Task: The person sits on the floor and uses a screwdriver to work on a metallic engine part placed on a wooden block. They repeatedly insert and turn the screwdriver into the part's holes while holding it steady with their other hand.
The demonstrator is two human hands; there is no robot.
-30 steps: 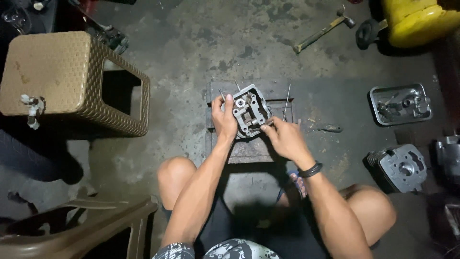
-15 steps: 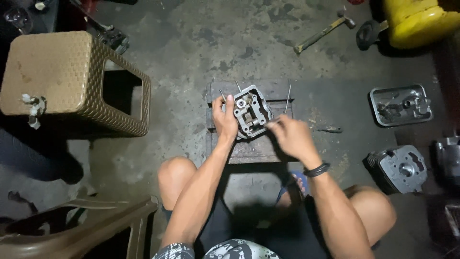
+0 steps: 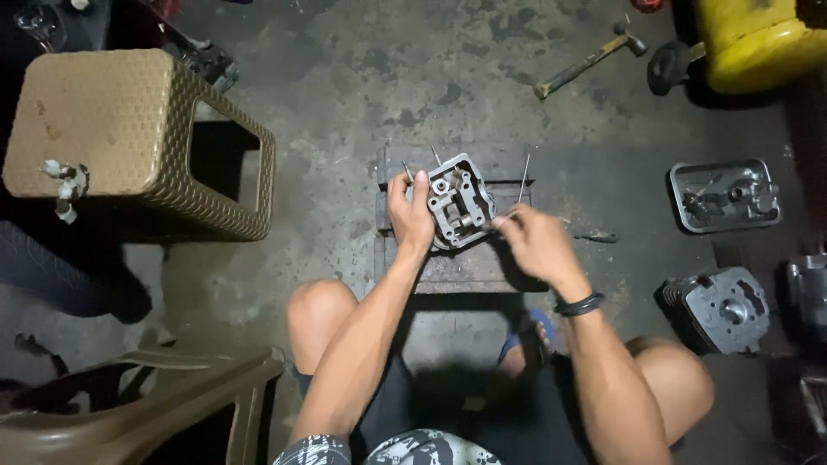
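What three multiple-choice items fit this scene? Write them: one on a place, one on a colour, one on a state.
1. Where does the cylinder head rest?
A. wooden block
B. stool
C. chair

2. What colour is the container at top right?
A. blue
B. yellow
C. white

3. How is the left hand?
A. hanging free
B. resting on a knee
C. gripping the head's side

A: it sits on the wooden block.
B: its body is plainly yellow.
C: its fingers wrap the edge, while the right hand works at the other side.
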